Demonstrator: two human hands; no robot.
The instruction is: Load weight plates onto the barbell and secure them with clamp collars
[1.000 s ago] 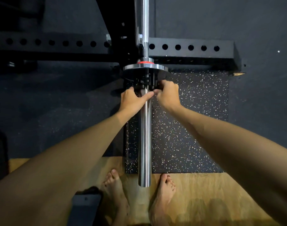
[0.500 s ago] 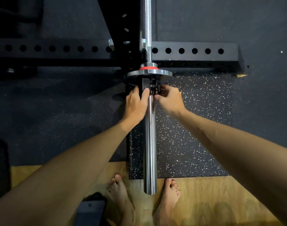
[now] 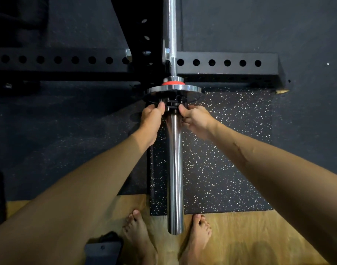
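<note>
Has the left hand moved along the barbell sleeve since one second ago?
Yes. The left hand has moved up the barbell sleeve toward the weight plate; its fingers now touch the clamp collar.

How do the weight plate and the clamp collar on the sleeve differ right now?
The weight plate is a wide disc with a shiny silver rim; the clamp collar is small, black and blocky. The plate sits farther up the barbell sleeve, the collar on its near side. The left hand and right hand grip the collar, not the plate. Both ring the same sleeve.
</note>
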